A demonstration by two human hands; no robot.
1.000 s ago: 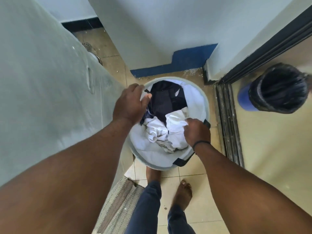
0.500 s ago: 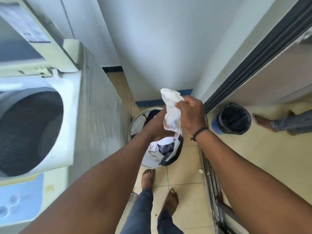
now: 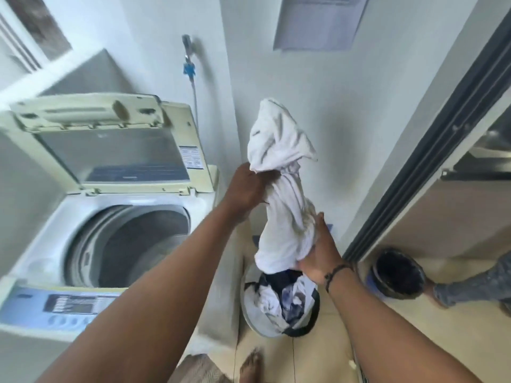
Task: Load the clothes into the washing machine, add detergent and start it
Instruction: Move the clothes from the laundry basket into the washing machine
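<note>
One view only: wide-angle head cam, looks fwd and steeply down from standing height. Both forearms run in from the bottom edge, so it sits close above them. Cream top-load washing machine w/ raised lid [image 3: 110, 189] fills the left of frame; round laundry basket of mixed clothes [image 3: 279, 305] sits lower centre on the floor, well below; dark sliding-door frame [image 3: 431, 150] crosses the right. Edges bend, lens distortion. No 2nd view, so no overlap.

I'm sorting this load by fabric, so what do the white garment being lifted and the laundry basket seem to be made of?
The white garment looks like soft matte woven or knit cloth, perhaps cotton: it bunches into limp folds and shows no sheen. The laundry basket seems fabric-sided, pale with a dark trim band, its rim sagging out of round; blur leaves the exact material open.
</note>
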